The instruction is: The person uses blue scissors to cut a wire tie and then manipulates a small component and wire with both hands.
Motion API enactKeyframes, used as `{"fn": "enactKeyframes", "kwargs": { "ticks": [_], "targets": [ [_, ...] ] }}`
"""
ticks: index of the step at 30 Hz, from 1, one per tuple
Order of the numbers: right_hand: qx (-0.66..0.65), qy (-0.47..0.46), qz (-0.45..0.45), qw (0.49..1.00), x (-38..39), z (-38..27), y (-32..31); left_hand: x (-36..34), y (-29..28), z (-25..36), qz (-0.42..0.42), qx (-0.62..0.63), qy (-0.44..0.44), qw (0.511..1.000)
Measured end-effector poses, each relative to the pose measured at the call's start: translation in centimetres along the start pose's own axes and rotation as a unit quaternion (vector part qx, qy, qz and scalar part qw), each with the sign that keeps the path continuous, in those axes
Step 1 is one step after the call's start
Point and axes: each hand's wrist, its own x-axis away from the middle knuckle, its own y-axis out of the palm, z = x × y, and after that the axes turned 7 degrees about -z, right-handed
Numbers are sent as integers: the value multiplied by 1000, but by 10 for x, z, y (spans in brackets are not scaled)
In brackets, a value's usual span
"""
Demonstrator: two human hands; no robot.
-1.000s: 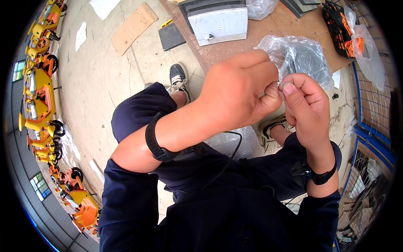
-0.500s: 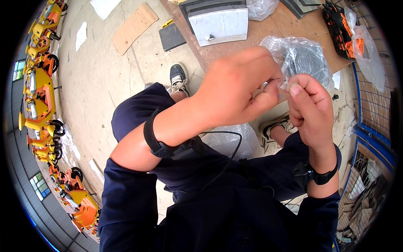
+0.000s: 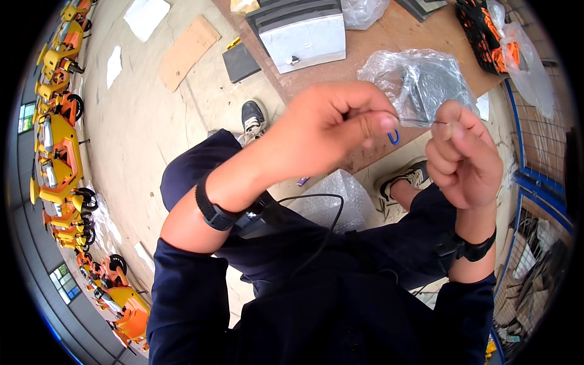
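Observation:
Both of my hands are raised over my lap. My left hand (image 3: 334, 125) pinches at its fingertips, and a small blue loop (image 3: 393, 135) hangs just below them. My right hand (image 3: 462, 155) is a little apart from it, fingers curled, with thumb and forefinger pinched on something thin and small that I cannot make out clearly. Just beyond my hands, crumpled clear plastic wrap (image 3: 389, 79) lies over a dark flat piece (image 3: 438, 85) on a brown board (image 3: 410, 27).
A metal box (image 3: 304, 45) with a latch stands beyond my left hand. A dark plate (image 3: 240, 64) and cardboard (image 3: 185, 52) lie on the floor. Blue-framed wire mesh (image 3: 535, 146) borders my right, near an orange-and-black bundle (image 3: 480, 39). Yellow scooters (image 3: 64, 155) line the left. Bubble wrap (image 3: 340, 201) lies below me.
My hands have drawn apart, the right one moving rightward and the left slightly leftward. The blue loop now shows clearly below my left fingertips. The view has shifted slightly.

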Motion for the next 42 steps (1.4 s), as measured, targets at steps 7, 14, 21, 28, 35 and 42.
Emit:
{"fn": "enactKeyframes", "kwargs": {
  "ticks": [7,14,21,28,35,42],
  "targets": [
    [-68,-152,-17,986,13,-27,-24,0,-61,12,97,-205,-18,974],
    [113,-80,145,980,2,-6,-7,-12,-49,-6,238,-455,79,854],
    [310,-12,153,938,-9,23,8,1,19,-10,97,-373,152,910],
    [437,-43,99,893,-10,30,8,-1,21,-23,105,-398,194,891],
    [492,12,68,868,-5,21,11,-1,18,-21,49,-359,202,910],
    [307,-10,50,950,-7,20,17,4,15,-9,-3,-127,109,986]
  ]
}}
